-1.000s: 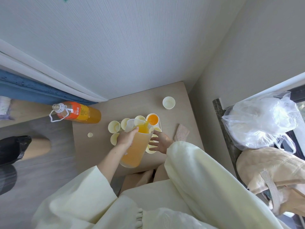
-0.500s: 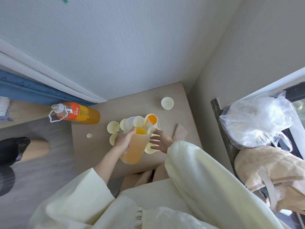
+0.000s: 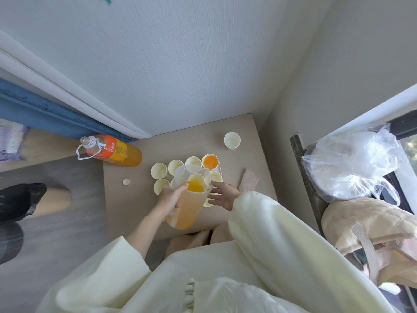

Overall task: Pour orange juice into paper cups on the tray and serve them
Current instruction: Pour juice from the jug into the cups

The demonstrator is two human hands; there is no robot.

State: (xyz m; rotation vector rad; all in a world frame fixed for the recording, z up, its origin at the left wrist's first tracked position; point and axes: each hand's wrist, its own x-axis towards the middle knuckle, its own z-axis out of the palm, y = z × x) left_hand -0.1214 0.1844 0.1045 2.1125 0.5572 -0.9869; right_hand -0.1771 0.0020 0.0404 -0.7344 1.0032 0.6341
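My left hand [image 3: 170, 198] grips a translucent pitcher [image 3: 186, 211] of orange juice, held tilted over the group of paper cups on the white tray [image 3: 221, 170]. One cup [image 3: 210, 161] at the tray's far right holds juice. The other cups, such as the ones at the left [image 3: 159, 170] and the back [image 3: 193, 161], look empty. My right hand [image 3: 223, 193] is spread, with straight fingers beside the pitcher, against the nearest cups [image 3: 216, 177]. The pitcher hides part of the tray.
A large orange juice bottle [image 3: 112, 151] stands uncapped at the table's left corner, with its cap [image 3: 126, 181] loose nearby. A lone empty cup [image 3: 232, 140] stands at the back right. A cloth [image 3: 249, 180] lies right of the tray. Bags fill the sill on the right.
The pitcher has tipped back a little, and the juice now sits lower, away from its spout. My right hand has stayed beside the cups.
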